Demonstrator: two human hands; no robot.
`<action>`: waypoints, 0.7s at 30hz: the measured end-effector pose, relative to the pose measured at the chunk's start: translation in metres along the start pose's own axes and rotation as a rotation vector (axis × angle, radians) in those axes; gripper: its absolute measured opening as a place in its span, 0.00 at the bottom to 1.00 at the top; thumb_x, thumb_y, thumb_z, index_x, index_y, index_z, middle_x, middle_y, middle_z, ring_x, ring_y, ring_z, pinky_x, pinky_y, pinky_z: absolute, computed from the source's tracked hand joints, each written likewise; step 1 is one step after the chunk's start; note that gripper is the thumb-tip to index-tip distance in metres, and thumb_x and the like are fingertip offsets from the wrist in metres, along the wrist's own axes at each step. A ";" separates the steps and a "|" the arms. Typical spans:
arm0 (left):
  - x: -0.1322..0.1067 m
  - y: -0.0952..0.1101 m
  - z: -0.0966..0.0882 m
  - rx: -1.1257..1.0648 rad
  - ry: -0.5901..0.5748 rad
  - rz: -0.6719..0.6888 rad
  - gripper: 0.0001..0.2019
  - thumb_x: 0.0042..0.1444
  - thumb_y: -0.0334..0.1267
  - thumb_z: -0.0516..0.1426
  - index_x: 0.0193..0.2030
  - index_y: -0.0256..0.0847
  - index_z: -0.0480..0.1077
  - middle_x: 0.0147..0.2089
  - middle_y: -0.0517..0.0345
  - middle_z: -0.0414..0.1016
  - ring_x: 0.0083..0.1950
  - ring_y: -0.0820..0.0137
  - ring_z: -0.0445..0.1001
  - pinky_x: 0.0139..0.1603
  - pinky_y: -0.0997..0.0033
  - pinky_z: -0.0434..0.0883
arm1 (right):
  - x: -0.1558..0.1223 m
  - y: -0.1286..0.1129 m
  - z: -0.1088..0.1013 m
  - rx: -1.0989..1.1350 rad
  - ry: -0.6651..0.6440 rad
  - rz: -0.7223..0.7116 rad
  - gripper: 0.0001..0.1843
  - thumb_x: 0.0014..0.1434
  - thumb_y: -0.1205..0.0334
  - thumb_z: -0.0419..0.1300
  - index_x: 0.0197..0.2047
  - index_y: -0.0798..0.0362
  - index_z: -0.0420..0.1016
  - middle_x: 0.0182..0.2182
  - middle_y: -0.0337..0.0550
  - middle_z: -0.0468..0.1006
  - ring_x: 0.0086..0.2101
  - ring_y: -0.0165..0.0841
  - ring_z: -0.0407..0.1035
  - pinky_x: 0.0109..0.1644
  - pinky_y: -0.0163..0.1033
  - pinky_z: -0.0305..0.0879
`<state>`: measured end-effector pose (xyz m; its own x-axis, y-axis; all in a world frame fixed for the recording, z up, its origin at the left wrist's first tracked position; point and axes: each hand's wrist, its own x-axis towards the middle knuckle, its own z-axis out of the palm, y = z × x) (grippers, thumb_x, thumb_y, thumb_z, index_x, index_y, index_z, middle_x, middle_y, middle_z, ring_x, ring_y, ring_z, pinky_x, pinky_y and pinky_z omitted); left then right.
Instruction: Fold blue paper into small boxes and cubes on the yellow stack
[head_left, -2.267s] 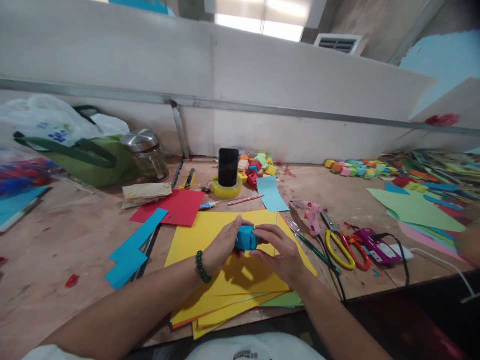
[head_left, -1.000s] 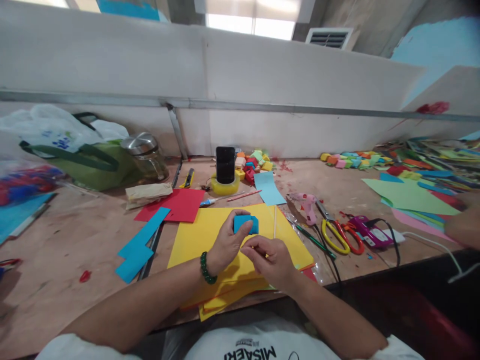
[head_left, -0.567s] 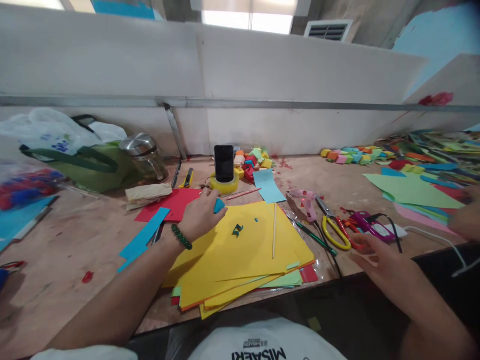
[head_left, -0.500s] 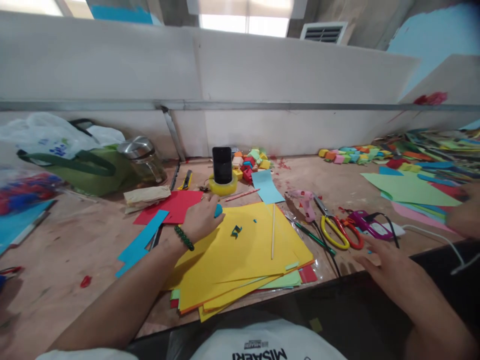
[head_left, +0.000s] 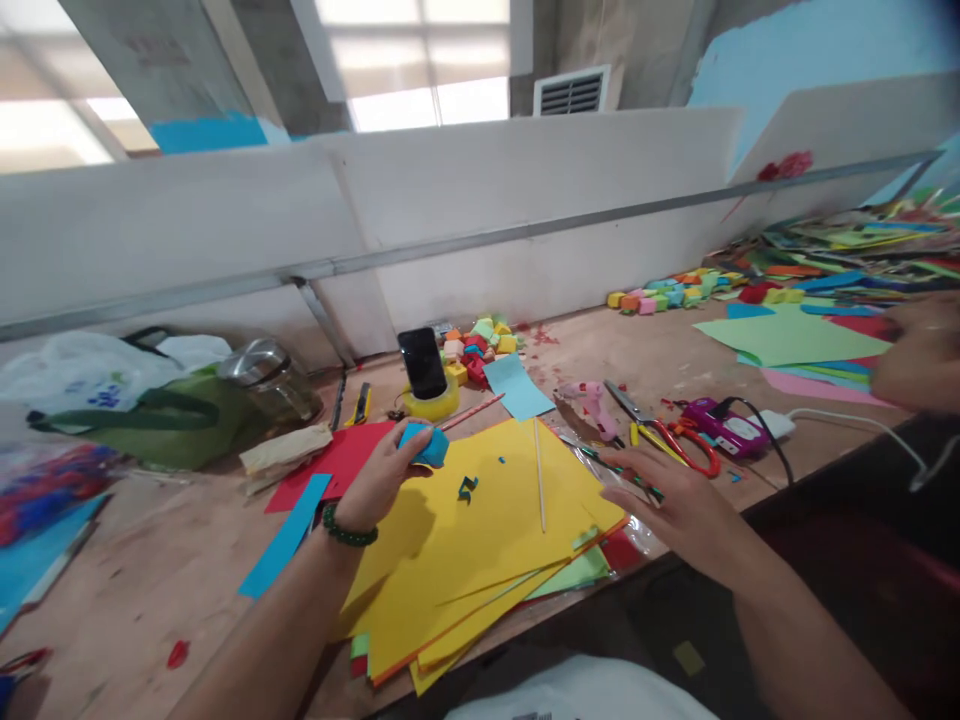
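My left hand grips a small blue paper cube between thumb and fingers, above the left part of the yellow paper stack. My right hand is held with fingers stretched to the left, beside the stack's right edge. Partly covered by those fingers is a dark green pencil; whether they touch it I cannot tell. Curled dark blue scraps and a thin white stick lie on the yellow paper. Scissors with yellow and red handles lie beyond my right hand.
Behind the stack stands a phone on a yellow tape roll, near folded paper cubes. A pink glue gun and a purple device with cables lie rightward. Another person's hand is at far right.
My left hand has raised the blue cube slightly off the paper. My right hand has moved left, from beside the scissors handles to the green pencil. The view has tilted.
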<state>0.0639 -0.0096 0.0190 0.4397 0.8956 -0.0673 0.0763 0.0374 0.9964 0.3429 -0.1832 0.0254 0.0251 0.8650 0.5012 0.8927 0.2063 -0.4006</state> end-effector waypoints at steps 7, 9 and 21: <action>-0.019 -0.011 0.044 -0.395 -0.058 -0.200 0.17 0.56 0.51 0.57 0.28 0.37 0.66 0.26 0.61 0.68 0.27 0.75 0.69 0.27 0.77 0.71 | 0.032 -0.056 0.040 0.220 0.045 -0.166 0.27 0.59 0.45 0.58 0.55 0.53 0.65 0.42 0.50 0.77 0.33 0.34 0.74 0.38 0.40 0.74; -0.026 -0.010 0.052 -0.440 -0.059 -0.217 0.18 0.57 0.52 0.57 0.28 0.37 0.67 0.26 0.61 0.68 0.26 0.76 0.68 0.28 0.77 0.72 | 0.038 -0.058 0.059 0.247 0.016 -0.179 0.31 0.54 0.47 0.64 0.55 0.55 0.64 0.43 0.51 0.76 0.33 0.35 0.74 0.37 0.42 0.74; -0.031 0.001 0.053 -0.452 -0.057 -0.228 0.17 0.43 0.47 0.67 0.31 0.38 0.70 0.28 0.61 0.70 0.28 0.75 0.70 0.24 0.79 0.71 | 0.038 -0.015 0.080 0.275 0.035 -0.069 0.22 0.56 0.48 0.62 0.50 0.52 0.70 0.43 0.49 0.77 0.42 0.36 0.72 0.47 0.42 0.69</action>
<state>0.0976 -0.0604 0.0196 0.5059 0.8174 -0.2755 -0.2138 0.4282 0.8780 0.2948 -0.1164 -0.0111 -0.0116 0.8290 0.5591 0.7371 0.3849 -0.5554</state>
